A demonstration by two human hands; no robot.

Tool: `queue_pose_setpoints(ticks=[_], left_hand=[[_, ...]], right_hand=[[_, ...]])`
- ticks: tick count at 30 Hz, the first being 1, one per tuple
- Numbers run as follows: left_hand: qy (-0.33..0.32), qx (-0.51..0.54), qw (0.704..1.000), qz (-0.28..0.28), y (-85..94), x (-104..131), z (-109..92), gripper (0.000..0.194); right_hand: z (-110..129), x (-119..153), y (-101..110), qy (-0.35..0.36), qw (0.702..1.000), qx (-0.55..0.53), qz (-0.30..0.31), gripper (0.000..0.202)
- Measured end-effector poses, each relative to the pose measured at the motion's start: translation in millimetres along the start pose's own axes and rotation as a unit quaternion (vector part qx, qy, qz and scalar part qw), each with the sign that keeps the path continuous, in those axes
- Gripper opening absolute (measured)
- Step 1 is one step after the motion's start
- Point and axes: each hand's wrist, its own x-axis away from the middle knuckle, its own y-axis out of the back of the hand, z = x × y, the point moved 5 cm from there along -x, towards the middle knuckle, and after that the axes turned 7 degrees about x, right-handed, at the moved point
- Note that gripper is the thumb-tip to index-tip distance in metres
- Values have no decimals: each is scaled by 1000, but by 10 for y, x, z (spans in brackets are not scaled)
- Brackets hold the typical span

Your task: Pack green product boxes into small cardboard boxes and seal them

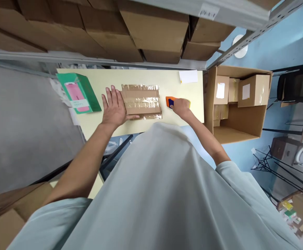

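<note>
A flat brown cardboard box lies on the cream table, with shiny clear tape across its middle and along its long edges. Against the box's left end rests my left hand, fingers stretched out and the thumb along the near edge. My right hand is closed around an orange and dark blue tape dispenser, just right of the box and apart from it. Most of the dispenser is hidden under my fingers.
A green box with a pink bottle picture stands at the table's left end. A white label sheet lies at the back right. Beside the table, a large open carton holds several smaller boxes. Above the back edge runs a shelf of cartons.
</note>
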Motion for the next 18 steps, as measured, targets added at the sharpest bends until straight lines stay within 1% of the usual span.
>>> queue_pose_setpoints(ticks=[2, 3, 4, 6, 7, 8, 10, 12, 14, 16, 18], left_hand=[[-6, 1, 1000, -9, 7, 20, -32, 156], [-7, 2, 1000, -10, 8, 33, -71, 157], [-15, 2, 1000, -16, 11, 45, -133, 157], [-58, -2, 998, -23, 8, 48, -330, 154], [-92, -5, 995, -23, 6, 34, -459, 150], [-133, -7, 991, -26, 15, 8, -602, 146], [-215, -20, 975, -49, 102, -72, -897, 139], [-282, -39, 954, -94, 299, -185, -1166, 132], [-323, -56, 934, -145, 583, -328, -1382, 128], [-336, -65, 920, -191, 914, -504, -1533, 127], [-323, -67, 916, -226, 1250, -703, -1623, 126]], right_hand=[[-62, 212, 108, -94, 993, 21, -65, 45], [-73, 330, 189, -131, 986, 14, -105, 45], [-61, 440, 275, -151, 979, -1, -135, 45], [13, 610, 461, -169, 972, -35, -158, 51], [69, 673, 583, -175, 969, -47, -171, 55], [147, 719, 721, -171, 967, -54, -182, 58], [343, 784, 1048, -149, 962, -59, -219, 53], [569, 825, 1421, -113, 955, -53, -269, 47], [797, 835, 1815, -57, 945, -39, -319, 45], [1003, 809, 2217, 10, 932, -14, -361, 46], [1172, 749, 2613, 63, 919, 19, -390, 44]])
